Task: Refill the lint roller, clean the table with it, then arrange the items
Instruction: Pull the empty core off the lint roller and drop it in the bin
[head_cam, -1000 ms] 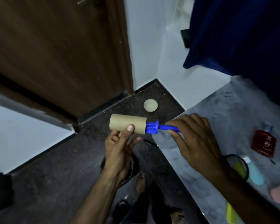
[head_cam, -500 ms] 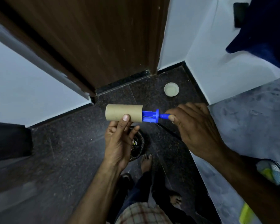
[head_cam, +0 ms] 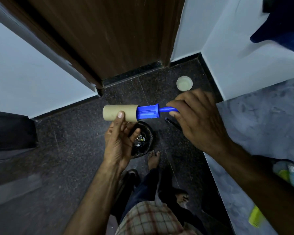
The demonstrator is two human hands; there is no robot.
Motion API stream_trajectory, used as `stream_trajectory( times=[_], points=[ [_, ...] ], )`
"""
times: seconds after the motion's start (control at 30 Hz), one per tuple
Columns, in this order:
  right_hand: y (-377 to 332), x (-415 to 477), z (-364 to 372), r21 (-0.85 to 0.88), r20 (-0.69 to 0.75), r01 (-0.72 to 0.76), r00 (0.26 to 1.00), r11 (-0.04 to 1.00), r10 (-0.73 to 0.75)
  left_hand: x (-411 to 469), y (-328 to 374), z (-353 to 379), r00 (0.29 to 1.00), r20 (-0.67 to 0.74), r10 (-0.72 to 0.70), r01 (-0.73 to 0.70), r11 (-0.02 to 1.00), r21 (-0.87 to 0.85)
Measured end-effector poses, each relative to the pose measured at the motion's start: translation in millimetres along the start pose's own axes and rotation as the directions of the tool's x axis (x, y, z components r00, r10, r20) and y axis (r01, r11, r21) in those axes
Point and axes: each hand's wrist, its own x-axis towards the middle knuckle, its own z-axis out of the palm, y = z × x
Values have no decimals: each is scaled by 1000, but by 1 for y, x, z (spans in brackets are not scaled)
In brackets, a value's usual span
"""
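A bare brown cardboard tube [head_cam: 120, 112] sits partly slid off the blue lint roller [head_cam: 148, 112], whose ribbed core shows between them. My left hand [head_cam: 120, 141] pinches the tube from below, thumb on its front. My right hand [head_cam: 199, 119] grips the blue handle at the right end. Both are held over the dark floor, above a small black bin [head_cam: 143, 139] with scraps in it. The grey table [head_cam: 261, 133] lies at the right.
A brown door [head_cam: 109, 39] and white walls stand ahead. A small round white lid [head_cam: 184, 83] lies on the floor near the corner. A black mesh holder [head_cam: 290, 175] with items and a yellow object [head_cam: 255, 217] sit on the table. My feet are below.
The tube has slid further left off the blue core, exposing more of it. The view has swung left and down, away from the table toward the floor and bin.
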Motion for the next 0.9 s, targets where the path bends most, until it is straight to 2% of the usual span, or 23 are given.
stream_trajectory(
  times=[0.13,0.23,0.5,0.6,0.73,0.9],
  points=[
    [-7,1,16,50,130,-22,991,998,16,4,4,-23,995,94,15,-14,1000,-10],
    [-16,4,26,78,165,-28,986,997,15,5,4,-32,989,149,12,-12,1000,5],
    [-15,11,41,100,122,-24,993,995,12,10,-13,-34,1000,15,-16,17,1000,-16],
    [-9,5,53,105,161,-23,987,994,6,18,-22,-33,999,-50,-8,7,1000,-28],
    [0,-2,70,92,249,-40,968,995,16,31,-32,-42,999,-25,-27,26,997,-73],
    [9,2,85,113,158,-20,987,993,2,45,-41,-55,998,-50,-44,39,994,-102]
  ],
)
